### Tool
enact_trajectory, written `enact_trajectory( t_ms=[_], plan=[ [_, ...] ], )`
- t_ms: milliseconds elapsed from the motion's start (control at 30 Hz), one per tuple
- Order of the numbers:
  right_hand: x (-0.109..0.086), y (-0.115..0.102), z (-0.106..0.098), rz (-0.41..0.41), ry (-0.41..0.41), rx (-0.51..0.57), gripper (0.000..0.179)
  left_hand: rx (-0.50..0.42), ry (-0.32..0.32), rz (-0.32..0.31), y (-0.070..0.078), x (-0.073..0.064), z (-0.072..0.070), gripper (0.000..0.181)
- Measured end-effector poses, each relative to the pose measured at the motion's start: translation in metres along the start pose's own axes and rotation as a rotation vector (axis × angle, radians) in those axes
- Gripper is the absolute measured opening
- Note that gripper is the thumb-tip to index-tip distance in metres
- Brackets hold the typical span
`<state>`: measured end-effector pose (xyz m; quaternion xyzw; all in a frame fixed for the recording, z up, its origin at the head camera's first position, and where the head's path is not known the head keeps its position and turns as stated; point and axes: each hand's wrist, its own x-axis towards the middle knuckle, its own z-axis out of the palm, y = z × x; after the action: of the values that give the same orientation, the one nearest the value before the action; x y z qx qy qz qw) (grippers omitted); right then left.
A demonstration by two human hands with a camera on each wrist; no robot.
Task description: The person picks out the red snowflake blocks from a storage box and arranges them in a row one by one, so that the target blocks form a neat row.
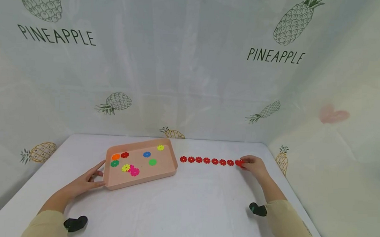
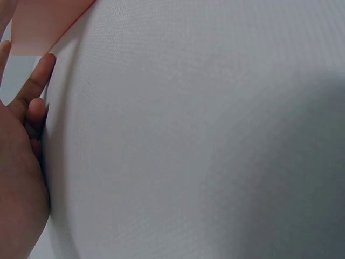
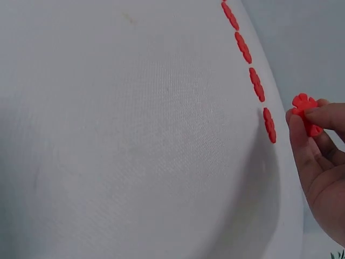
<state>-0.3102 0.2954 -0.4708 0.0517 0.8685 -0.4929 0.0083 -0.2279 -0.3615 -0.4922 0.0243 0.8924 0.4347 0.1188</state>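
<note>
A row of red flower-shaped discs [image 1: 206, 160] runs across the white table, to the right of a pink tray [image 1: 140, 181]. At the row's right end my right hand [image 1: 254, 166] pinches red flower-shaped plastic [image 3: 304, 102] between thumb and fingers. In the right wrist view it is held above the table, apart from the closest disc [image 3: 269, 125]; whether it is one piece or more I cannot tell. My left hand [image 1: 84, 184] lies at the tray's left end, fingers spread, with its fingertips touching the side. Part of that hand shows in the left wrist view.
Inside the tray lie loose discs, among them an orange disc [image 1: 116, 157], a blue disc [image 1: 147, 154], a green disc [image 1: 152, 162] and a pink disc [image 1: 134, 172]. A pineapple-printed cloth [image 1: 191, 69] hangs behind the table [image 1: 187, 209].
</note>
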Motion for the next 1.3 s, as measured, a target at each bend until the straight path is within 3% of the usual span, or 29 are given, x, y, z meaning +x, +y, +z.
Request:
enact_trajectory(
  t_ms=[400, 733, 1300],
  plan=[
    [0.011, 0.018, -0.010, 0.022, 0.084, 0.042, 0.028, 0.005, 0.008, -0.028, 0.001, 0.000, -0.001, 0.102],
    [0.025, 0.031, -0.013, 0.096, 0.129, -0.016, 0.031, 0.004, 0.006, -0.022, -0.001, 0.000, 0.000, 0.101],
    [0.031, 0.030, -0.008, 0.094, 0.102, -0.052, 0.033, 0.019, 0.024, -0.021, 0.002, 0.000, 0.002, 0.102]
  ],
)
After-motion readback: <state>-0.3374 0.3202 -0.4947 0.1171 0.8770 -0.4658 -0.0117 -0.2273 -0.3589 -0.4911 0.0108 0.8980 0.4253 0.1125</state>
